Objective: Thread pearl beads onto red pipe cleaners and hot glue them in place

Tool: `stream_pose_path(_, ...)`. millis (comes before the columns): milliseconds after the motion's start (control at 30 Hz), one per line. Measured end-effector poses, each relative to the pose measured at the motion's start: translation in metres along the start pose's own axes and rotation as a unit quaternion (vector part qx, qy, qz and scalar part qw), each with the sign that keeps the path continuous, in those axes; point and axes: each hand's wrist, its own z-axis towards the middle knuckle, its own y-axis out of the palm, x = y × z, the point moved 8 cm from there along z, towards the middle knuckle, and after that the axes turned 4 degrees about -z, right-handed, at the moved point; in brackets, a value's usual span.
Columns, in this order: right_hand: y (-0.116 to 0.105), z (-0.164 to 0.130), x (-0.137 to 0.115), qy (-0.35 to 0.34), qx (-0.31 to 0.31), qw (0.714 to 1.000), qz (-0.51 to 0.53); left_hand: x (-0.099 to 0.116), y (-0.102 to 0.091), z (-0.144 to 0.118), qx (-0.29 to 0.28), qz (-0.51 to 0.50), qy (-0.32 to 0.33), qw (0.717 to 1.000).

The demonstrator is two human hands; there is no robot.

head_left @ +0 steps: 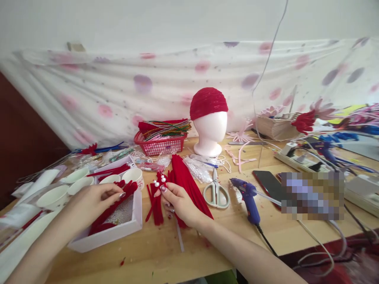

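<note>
My right hand (177,199) pinches a small red pipe-cleaner ornament (160,178) with white pearl beads, held above the table. Below it lie short red pipe-cleaner pieces (156,215), and a long bundle of red pipe cleaners (188,179) fans out behind. Over a white box (134,215) is my left hand (102,197), its thumb and fingers closed at the red fuzzy pieces (130,189). Whether one of those is between its fingertips is hidden. Clear beads (121,215) lie inside the box.
Scissors (216,191) and a blue glue gun (247,197) lie to the right, near a dark phone (266,183) and a power strip (310,165). Paper cups (53,197) stand left. Behind are a red basket (161,146) and a white foam head (210,132) wearing a red cap (209,104).
</note>
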Motion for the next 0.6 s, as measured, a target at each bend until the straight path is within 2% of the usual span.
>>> stream_pose_path(67, -0.001, 0.001, -0.002, -0.014, -0.001, 1.000, 0.004, 0.004, 0.002, -0.005, -0.026, 0.029, -0.002, 0.999)
stream_pose_path(167, 0.000, 0.000, -0.007, -0.031, -0.003, 0.999, 0.005, 0.014, 0.018, -0.024, -0.013, 0.006, -0.023, 1.000)
stream_pose_path(233, 0.004, -0.001, -0.008, -0.031, -0.012, 0.999, 0.007, 0.024, 0.042, -0.042, -0.022, -0.046, -0.027, 0.998)
stream_pose_path(333, 0.011, -0.004, -0.009, -0.035, -0.023, 0.999, 0.008, 0.036, 0.086, -0.069, -0.058, -0.199, -0.042, 0.977)
stream_pose_path(467, 0.015, -0.007, -0.012, -0.052, -0.039, 0.997, -0.035, 0.035, 0.107, -0.086, 0.031, -0.310, -0.045, 0.949)
stream_pose_path(600, 0.023, -0.009, -0.005, -0.011, -0.095, 0.989, -0.117, 0.029, 0.116, -0.085, 0.049, -0.352, -0.049, 0.934)
